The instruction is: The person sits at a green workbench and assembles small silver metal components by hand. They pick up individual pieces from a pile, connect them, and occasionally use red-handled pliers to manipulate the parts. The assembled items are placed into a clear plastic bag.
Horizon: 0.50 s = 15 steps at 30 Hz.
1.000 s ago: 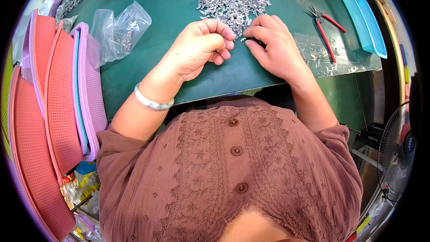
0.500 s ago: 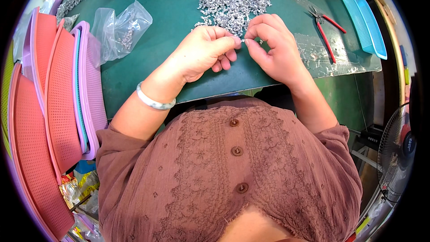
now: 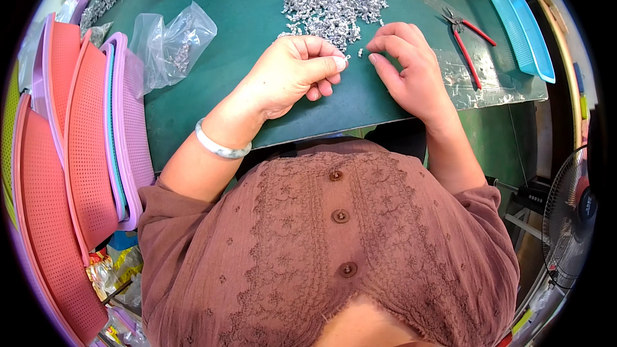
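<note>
My left hand (image 3: 299,71) is closed, thumb against index finger. A small silvery metal piece (image 3: 348,58) pokes out from that pinch. To its right, my right hand (image 3: 411,71) is held apart with curled fingers and a gap between thumb and forefinger; I see nothing between them. Another tiny silvery piece (image 3: 360,53) lies just off its fingertips. Beyond both hands spreads a heap of small silvery metal pieces (image 3: 334,0) on the green tabletop (image 3: 257,13).
Red-handled pliers (image 3: 464,45) lie to the right, beside a light blue basket (image 3: 524,32). On the left are a clear plastic bag (image 3: 170,45) with small pieces inside and stacked pink and purple baskets (image 3: 90,141). A fan (image 3: 569,218) stands at the lower right.
My right hand has drawn away to the right from my left fingertips, and its thumb and forefinger have parted. The left hand has stayed in place, still pinching.
</note>
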{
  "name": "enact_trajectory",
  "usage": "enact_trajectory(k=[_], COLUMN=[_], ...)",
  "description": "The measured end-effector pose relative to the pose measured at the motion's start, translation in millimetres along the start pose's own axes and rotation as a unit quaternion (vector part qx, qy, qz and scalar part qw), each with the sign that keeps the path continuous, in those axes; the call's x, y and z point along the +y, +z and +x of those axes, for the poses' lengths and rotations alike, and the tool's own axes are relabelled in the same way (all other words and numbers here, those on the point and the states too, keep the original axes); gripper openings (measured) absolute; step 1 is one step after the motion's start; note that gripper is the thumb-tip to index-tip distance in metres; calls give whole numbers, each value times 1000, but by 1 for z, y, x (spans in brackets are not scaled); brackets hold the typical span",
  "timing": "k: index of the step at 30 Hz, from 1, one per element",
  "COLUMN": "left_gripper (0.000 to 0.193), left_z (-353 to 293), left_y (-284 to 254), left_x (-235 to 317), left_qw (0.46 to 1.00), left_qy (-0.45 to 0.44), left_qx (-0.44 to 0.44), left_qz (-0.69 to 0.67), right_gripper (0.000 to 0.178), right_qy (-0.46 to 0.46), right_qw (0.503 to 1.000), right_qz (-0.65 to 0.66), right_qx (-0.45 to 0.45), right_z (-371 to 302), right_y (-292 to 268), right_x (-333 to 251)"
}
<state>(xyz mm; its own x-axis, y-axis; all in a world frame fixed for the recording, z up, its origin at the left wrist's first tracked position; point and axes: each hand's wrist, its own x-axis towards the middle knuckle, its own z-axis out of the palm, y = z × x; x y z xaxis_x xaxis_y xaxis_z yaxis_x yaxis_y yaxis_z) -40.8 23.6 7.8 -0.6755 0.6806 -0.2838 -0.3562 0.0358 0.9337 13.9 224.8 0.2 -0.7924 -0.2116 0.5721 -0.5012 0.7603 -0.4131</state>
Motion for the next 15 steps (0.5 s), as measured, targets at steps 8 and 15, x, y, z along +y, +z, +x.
enact_trajectory(k=[8, 15], left_gripper=[7, 8], left_z=[1, 4], left_y=[-1, -7], left_x=[0, -1], left_qw=[998, 985], left_qy=[1, -9], left_qx=[-9, -53], left_qz=[-56, -162], right_gripper=[10, 11], right_qy=[33, 19], right_qw=[996, 996], right_qz=[-75, -75], right_qx=[-29, -39], right_z=[-8, -8], right_y=[-7, -5], right_x=[7, 10])
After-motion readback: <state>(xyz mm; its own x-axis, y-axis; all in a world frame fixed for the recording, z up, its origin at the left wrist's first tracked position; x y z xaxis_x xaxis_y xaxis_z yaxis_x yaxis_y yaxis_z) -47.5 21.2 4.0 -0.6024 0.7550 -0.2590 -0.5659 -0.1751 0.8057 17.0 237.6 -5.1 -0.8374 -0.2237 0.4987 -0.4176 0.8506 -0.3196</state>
